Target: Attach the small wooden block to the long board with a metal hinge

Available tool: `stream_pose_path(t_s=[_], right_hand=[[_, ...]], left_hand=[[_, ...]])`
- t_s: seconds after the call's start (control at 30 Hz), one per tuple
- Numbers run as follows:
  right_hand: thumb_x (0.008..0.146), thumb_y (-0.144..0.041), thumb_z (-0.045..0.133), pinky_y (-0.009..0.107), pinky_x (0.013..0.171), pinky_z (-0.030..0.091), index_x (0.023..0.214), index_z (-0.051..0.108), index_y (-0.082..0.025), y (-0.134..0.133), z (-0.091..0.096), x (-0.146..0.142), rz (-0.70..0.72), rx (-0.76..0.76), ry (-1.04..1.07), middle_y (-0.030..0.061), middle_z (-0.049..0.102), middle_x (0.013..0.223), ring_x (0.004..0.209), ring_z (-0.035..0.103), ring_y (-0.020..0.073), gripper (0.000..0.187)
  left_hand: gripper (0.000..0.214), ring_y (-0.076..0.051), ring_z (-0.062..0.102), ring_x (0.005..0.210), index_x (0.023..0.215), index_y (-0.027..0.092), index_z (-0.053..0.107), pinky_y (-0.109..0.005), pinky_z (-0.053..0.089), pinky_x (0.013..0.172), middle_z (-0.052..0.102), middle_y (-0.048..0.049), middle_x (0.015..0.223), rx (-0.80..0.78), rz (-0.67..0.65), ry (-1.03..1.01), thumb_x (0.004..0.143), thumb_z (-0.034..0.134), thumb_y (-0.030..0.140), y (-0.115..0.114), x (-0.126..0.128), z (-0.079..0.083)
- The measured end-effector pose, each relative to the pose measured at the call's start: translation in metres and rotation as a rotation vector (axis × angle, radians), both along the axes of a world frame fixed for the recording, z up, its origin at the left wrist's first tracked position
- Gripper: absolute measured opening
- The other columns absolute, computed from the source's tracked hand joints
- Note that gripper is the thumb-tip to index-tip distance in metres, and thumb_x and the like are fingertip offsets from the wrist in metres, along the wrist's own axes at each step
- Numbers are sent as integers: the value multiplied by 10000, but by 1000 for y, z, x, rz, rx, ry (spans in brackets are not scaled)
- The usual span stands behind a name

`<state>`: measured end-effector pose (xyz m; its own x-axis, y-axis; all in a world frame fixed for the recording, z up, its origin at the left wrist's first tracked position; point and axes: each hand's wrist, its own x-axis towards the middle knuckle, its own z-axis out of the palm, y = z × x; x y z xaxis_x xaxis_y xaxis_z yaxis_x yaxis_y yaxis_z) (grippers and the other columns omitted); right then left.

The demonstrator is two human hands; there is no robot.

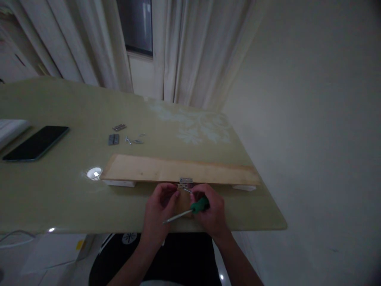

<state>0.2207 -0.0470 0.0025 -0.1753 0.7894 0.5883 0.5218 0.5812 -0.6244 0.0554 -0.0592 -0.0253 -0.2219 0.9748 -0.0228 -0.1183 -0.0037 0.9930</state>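
Long pale wooden board (pixel 178 169) with a silver metal hinge (pixel 186 180) at its near edge: board lies across the near part of the glossy yellow-green table (pixel 74 202), close to the right edge. Surface smooth, light tan, with a few small dark knots left of centre; near edge somewhat browner.

Left to right. Far left: flat white object (pixel 12 129), cut by the view's border; beside it a dark rectangular phone (pixel 35 143). Farther right, beyond the board's left half: narrow silver hinge pieces (pixel 119 127), a flat grey hinge (pixel 113 139) just nearer, loose silver screws (pixel 137 142) to their right. White block (pixel 120 183) under the board's left end.

Left hand (pixel 160 202) near board centre, thumb and fingers bent together beside the hinge; cannot tell whether they grip anything. Small tan wooden piece (pixel 183 204) between the hands, on the near side of the hinge. Right hand (pixel 211 208) curled around a green-handled screwdriver (pixel 200 205), shaft slanting left and nearward; thumb and forefinger at a thin silver screw (pixel 187 190) beside the hinge. Second white block (pixel 244 187) under the board's right end.
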Motion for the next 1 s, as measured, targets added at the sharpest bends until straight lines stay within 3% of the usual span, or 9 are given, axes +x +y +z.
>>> stream_pose_path(t_s=[0.13,0.4,0.53,0.73,1.0], right_hand=[[881,-126,630,301,750,583,989,664,-249,-6,-1,-1,-33,37,43,35,737,915,804,714,174,168],[939,-131,673,329,807,614,1139,740,-275,-2,-1,-9,-21,39,71,48,795,995,882,760,191,256],[929,-158,708,328,813,618,1108,751,-272,-2,-2,-13,-15,23,85,38,803,974,873,765,191,216],[915,-133,677,309,793,622,1112,745,-280,-5,-1,-14,21,7,56,36,807,987,864,770,182,255],[905,-115,653,309,746,615,1068,732,-277,-7,-2,-11,31,19,66,35,790,930,818,756,180,243]], left_hand=[[218,-205,735,929,977,205,673,-315,609,836,752,-54,973,7,60,65,878,745,385,-2,2,4],[180,-226,746,983,999,211,685,-344,606,888,772,-63,1011,8,52,74,909,700,366,-3,5,13],[214,-239,755,976,1004,202,683,-354,609,874,777,-80,1013,9,55,85,893,715,383,-4,5,14],[267,-220,763,966,1020,201,663,-339,631,864,775,-82,1028,-11,20,-59,859,765,387,-2,7,9],[274,-224,760,958,1011,200,671,-334,638,833,766,-84,1017,-11,57,-7,863,759,414,-9,3,9]])
